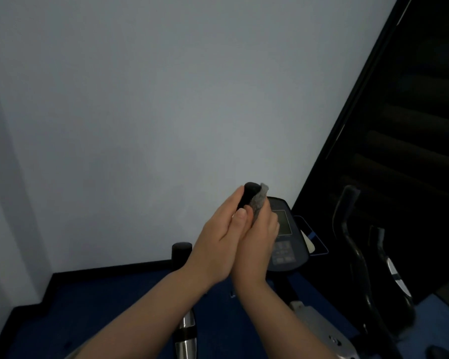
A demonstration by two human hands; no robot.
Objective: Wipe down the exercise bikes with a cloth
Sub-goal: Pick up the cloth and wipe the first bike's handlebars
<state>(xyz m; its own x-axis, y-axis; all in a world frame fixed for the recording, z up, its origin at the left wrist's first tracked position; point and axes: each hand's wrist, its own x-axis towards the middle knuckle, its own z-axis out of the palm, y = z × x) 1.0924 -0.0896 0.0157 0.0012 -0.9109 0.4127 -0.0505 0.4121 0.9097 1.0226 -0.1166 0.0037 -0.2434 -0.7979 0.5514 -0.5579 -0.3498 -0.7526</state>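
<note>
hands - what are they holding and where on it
Both hands hold the black handlebar grip near its top end. The right hand presses a grey cloth around it; the left hand holds the bare side, thumb on the grip.

A: Centre of the view, the handle [250, 194] stands up with both hands on it: left hand [218, 239] on its left side, right hand [261, 237] on its right.

B: And the cloth [260, 203]?

A: Between the right hand and the handle, pressed against the handle's right side, its top edge level with the handle's tip.

B: Behind the hands?

A: The console [287, 244], just right of them and partly hidden by the right hand. The wall [140, 99] sits behind everything.

B: Lower left?

A: A second handle [182, 251], below and left of the left hand, nearer the floor [88, 307].

B: Far right?

A: Another bike [360, 268], well apart from the hands, in front of the window [412, 99].
</note>
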